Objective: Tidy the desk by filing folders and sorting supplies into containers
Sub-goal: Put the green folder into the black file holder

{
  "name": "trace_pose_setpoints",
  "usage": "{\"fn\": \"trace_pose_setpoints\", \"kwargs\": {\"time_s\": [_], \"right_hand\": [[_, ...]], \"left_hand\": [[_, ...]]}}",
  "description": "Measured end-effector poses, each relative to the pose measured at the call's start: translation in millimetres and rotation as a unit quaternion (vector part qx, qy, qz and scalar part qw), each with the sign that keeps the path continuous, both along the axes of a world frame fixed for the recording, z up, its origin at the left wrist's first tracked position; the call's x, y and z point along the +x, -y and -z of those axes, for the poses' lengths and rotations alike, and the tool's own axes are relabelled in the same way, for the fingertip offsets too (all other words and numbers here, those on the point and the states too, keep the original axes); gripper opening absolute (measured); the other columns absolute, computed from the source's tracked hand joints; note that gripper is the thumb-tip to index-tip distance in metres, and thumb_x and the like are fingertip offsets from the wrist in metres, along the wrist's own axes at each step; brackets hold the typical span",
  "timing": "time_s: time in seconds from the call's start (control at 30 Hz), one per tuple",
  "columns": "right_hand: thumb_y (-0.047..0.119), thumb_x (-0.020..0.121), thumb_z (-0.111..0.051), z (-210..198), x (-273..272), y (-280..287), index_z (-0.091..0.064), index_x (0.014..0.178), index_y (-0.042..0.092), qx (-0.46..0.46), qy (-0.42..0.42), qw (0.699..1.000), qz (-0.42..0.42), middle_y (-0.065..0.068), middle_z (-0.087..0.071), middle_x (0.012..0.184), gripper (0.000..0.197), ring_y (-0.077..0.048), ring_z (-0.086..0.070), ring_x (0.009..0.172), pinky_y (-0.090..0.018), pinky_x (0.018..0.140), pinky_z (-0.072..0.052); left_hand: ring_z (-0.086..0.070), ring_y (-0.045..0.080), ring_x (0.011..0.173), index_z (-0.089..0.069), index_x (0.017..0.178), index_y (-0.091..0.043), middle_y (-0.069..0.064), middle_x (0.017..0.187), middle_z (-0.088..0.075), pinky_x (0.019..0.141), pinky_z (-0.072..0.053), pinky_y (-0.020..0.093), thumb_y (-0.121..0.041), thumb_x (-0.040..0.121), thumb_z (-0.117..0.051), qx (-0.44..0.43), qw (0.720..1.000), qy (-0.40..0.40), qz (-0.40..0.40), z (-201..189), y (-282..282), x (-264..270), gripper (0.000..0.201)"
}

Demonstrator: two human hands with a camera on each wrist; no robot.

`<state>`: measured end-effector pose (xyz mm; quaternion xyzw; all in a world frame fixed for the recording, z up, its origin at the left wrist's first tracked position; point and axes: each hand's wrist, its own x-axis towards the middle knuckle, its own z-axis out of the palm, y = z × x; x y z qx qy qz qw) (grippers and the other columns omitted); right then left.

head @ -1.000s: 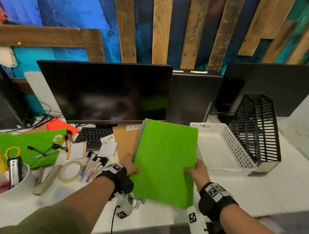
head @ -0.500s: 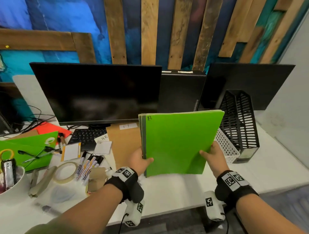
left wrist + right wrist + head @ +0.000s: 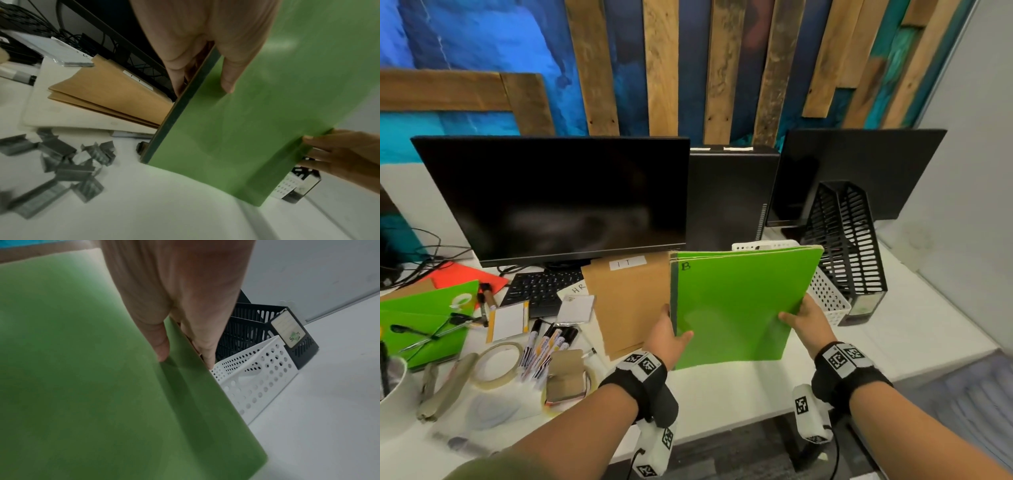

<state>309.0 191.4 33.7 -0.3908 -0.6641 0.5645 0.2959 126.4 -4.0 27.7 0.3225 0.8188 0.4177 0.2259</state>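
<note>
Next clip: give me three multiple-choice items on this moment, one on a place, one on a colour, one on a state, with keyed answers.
1. Where does the black file rack stand?
A. right of the white basket
B. left of the keyboard
C. on the monitor

2. What colour is the front folder of the held stack?
A. red
B. green
C. brown

3. How is that stack held?
A. flat on the desk
B. by one hand
C. by both hands

Answers: 1 A, rack beside basket at right; 2 B, green cover marked B; 3 C, left hand and right hand pinch opposite edges.
</note>
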Motion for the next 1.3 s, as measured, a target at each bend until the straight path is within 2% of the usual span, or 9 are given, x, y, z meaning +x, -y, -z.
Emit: {"fn": "trace_pose_setpoints", "kwargs": {"time_s": [0.33, 0.4, 0.5, 0.67, 0.9, 0.97, 1.1, 1.2, 1.3], "right_hand": [[-0.011, 0.082, -0.059, -16, 9, 8, -0.059, 0.115, 0.001, 0.0, -0.012, 1.0, -0.029, -0.018, -0.066, 0.115, 0.035, -0.029, -0.065, 0.099, -0.04, 0.089, -0.053], [-0.01, 0.084, -0.057, -22, 13, 12, -0.058, 0.115, -0.001, -0.019, -0.008, 0.999, -0.046, -0.018, -0.065, 0.115, 0.033, -0.025, -0.066, 0.091, -0.031, 0.079, -0.056], [-0.008, 0.085, -0.057, -26, 23, 14, -0.058, 0.118, -0.005, -0.051, 0.007, 0.995, -0.08, -0.02, -0.066, 0.114, 0.033, -0.028, -0.066, 0.089, -0.037, 0.079, -0.055], [-0.01, 0.086, -0.055, -33, 40, 6, -0.058, 0.116, -0.007, -0.1, -0.002, 0.991, -0.09, -0.004, -0.075, 0.086, 0.031, -0.017, -0.072, 0.072, -0.03, 0.065, -0.06], [-0.01, 0.086, -0.053, -56, 73, -20, -0.06, 0.113, -0.001, -0.076, -0.029, 0.995, -0.061, -0.002, -0.075, 0.081, 0.029, -0.012, -0.071, 0.067, -0.026, 0.058, -0.058], [-0.01, 0.086, -0.054, -62, 82, -30, -0.059, 0.114, -0.004, -0.06, -0.034, 0.997, -0.033, -0.011, -0.074, 0.085, 0.029, -0.015, -0.071, 0.068, -0.03, 0.059, -0.059], [-0.004, 0.087, -0.056, -78, 106, -56, -0.062, 0.111, -0.001, 0.004, -0.029, 0.999, 0.03, -0.02, -0.071, 0.097, 0.025, -0.031, -0.068, 0.075, -0.05, 0.069, -0.057], [-0.004, 0.088, -0.055, -93, 123, -76, -0.064, 0.106, 0.01, 0.043, -0.049, 0.996, 0.067, -0.012, -0.072, 0.095, 0.024, -0.018, -0.071, 0.07, -0.033, 0.058, -0.059], [-0.005, 0.088, -0.055, -109, 137, -99, -0.064, 0.101, 0.016, 0.078, -0.083, 0.988, 0.102, 0.002, -0.074, 0.088, 0.026, -0.006, -0.071, 0.07, -0.024, 0.062, -0.059]], "left_hand": [[-0.049, 0.03, 0.126, -0.022, 0.144, -0.005, 0.014, 0.142, -0.045, 0.102, -0.043, 0.038, -0.025, 0.09, -0.059, -0.053, 0.998, -0.036, -0.014, -7, -11, -24, 0.068], [-0.049, 0.03, 0.125, -0.026, 0.141, -0.004, 0.014, 0.14, -0.047, 0.102, -0.043, 0.038, -0.022, 0.089, -0.06, -0.049, 0.998, -0.041, -0.016, -9, -13, -27, 0.065], [-0.052, 0.03, 0.121, -0.033, 0.137, -0.005, 0.013, 0.135, -0.051, 0.099, -0.043, 0.037, -0.019, 0.089, -0.061, -0.042, 0.998, -0.052, -0.013, -12, -16, -30, 0.056], [-0.059, 0.029, 0.107, -0.042, 0.129, -0.012, 0.009, 0.122, -0.061, 0.09, -0.048, 0.037, -0.019, 0.088, -0.062, -0.019, 0.997, -0.067, 0.017, -21, -33, -29, 0.047], [-0.051, 0.027, 0.123, -0.023, 0.146, -0.022, 0.006, 0.141, -0.048, 0.102, -0.044, 0.044, -0.021, 0.086, -0.062, 0.019, 0.996, -0.017, 0.08, -37, -88, -14, 0.072], [-0.048, 0.027, 0.127, -0.017, 0.148, -0.024, 0.007, 0.145, -0.044, 0.105, -0.042, 0.041, -0.027, 0.085, -0.062, 0.014, 0.995, -0.02, 0.093, -43, -103, -5, 0.078], [-0.037, 0.026, 0.136, -0.011, 0.15, -0.017, 0.008, 0.151, -0.033, 0.11, -0.032, 0.033, -0.015, 0.09, -0.059, 0.006, 0.992, -0.022, 0.124, -61, -144, 25, 0.077], [-0.033, 0.025, 0.139, -0.017, 0.149, -0.016, 0.007, 0.154, -0.028, 0.111, -0.03, 0.032, -0.013, 0.09, -0.059, 0.006, 0.987, -0.033, 0.159, -67, -174, 43, 0.073], [-0.034, 0.023, 0.138, -0.023, 0.148, -0.019, 0.007, 0.152, -0.031, 0.112, -0.031, 0.031, -0.017, 0.09, -0.059, -0.007, 0.98, -0.062, 0.189, -73, -202, 58, 0.068]]}}
